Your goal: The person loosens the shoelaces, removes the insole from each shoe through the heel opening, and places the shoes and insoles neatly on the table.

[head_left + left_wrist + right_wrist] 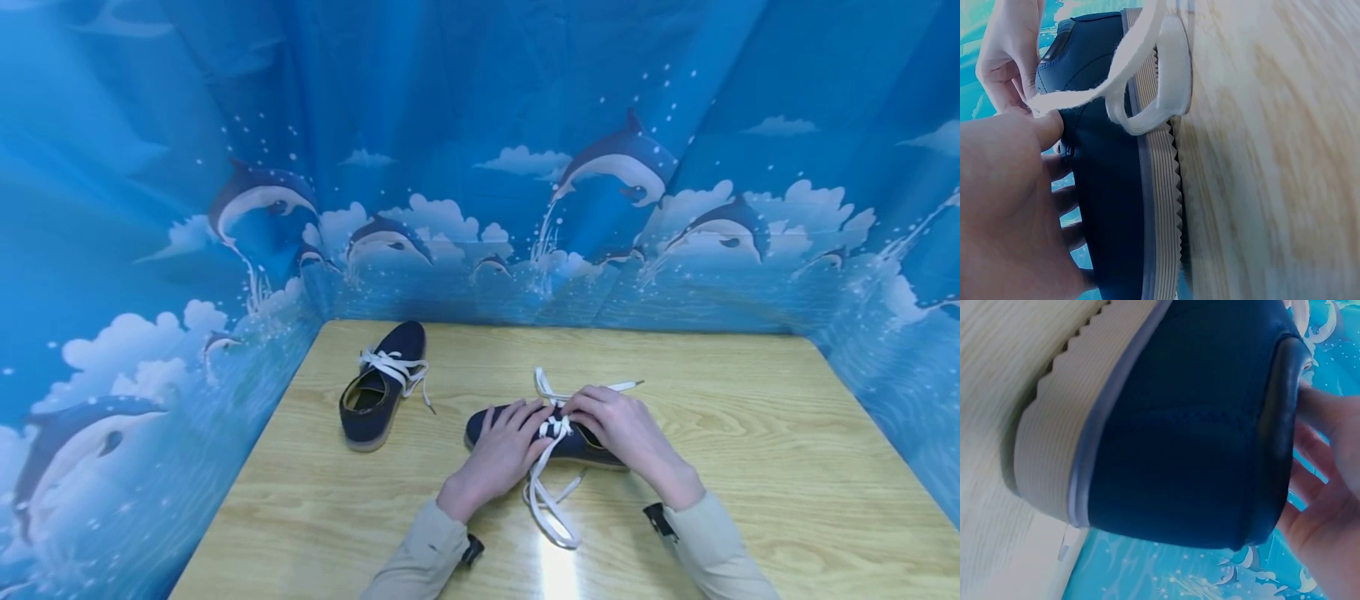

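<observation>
A navy canvas shoe with a pale ridged sole stands upright on the table, its toe pointing left. My left hand holds the front of it, thumb on the near side and fingers over the top towards the far side. White shoelace hangs in a loop down the near side, below the left thumb. At the eyelets beside the shoe's opening, my right hand pinches at the lacing between thumb and fingers. Those right fingertips are partly hidden. In the right wrist view the shoe's heel faces the camera.
The matching navy shoe stands at the back left, its white laces tied loosely over the top. Wood-grain table lies under both shoes. Blue dolphin-print curtains enclose the table's back and sides.
</observation>
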Demonstrator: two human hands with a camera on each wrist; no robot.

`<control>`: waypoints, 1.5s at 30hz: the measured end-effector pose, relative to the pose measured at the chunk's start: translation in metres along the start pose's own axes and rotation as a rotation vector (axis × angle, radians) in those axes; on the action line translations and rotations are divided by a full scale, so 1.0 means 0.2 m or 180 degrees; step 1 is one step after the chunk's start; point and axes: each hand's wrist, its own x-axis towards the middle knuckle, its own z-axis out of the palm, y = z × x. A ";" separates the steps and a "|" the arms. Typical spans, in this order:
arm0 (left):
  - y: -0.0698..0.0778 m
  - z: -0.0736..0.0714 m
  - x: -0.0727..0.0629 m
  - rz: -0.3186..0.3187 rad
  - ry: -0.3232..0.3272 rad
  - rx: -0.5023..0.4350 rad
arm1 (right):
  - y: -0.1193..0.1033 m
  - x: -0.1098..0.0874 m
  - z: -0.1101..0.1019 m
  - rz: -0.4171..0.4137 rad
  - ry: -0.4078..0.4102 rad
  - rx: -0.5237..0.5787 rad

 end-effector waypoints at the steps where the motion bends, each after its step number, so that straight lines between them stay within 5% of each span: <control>1: 0.00 0.00 0.00 -0.0008 -0.0007 -0.0002 | 0.00 0.00 0.00 0.0010 -0.0013 0.0014; 23: 0.01 0.00 0.00 -0.0051 -0.0084 -0.0038 | 0.00 0.00 0.00 0.0063 0.0161 -0.0008; 33: 0.01 -0.01 0.01 -0.0063 -0.0097 -0.0059 | -0.02 0.00 0.02 0.0362 0.0225 -0.0117; 39: 0.01 -0.01 0.00 -0.0042 -0.0072 -0.0040 | 0.00 0.00 -0.01 0.0134 0.0074 0.0170; 45: 0.01 -0.01 0.00 -0.0031 -0.0057 -0.0008 | 0.00 0.00 -0.02 -0.0043 0.0019 0.0065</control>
